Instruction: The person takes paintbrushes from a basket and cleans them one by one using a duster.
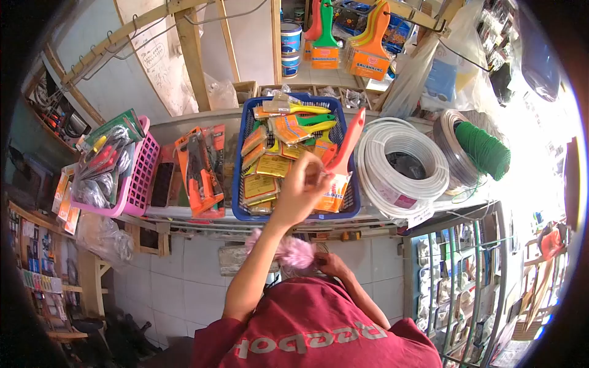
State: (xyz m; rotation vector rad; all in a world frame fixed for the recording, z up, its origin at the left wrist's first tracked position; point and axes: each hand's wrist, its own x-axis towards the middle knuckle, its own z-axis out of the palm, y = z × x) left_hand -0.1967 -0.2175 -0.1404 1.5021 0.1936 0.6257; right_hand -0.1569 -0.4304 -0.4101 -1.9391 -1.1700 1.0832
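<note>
My left hand (300,191) reaches over the blue basket (246,211), thumb and fingers pinched at the side of a paintbrush (346,144) with a red handle. The brush leans upright at the basket's right side, its bristles in an orange and white wrapper. Several packed paintbrushes with yellow and green handles (316,119) lie in the basket. Low before my maroon shirt, my right hand (333,265) is curled on a fluffy pink duster (291,251); its grip is partly hidden.
Left on the counter are orange-handled tools (202,187) and a pink basket (138,165) of packaged goods. Coils of white cable (402,165) and green cord (481,150) sit right. Paintbrushes (371,43) hang from a rail above. A wire rack (457,270) stands lower right.
</note>
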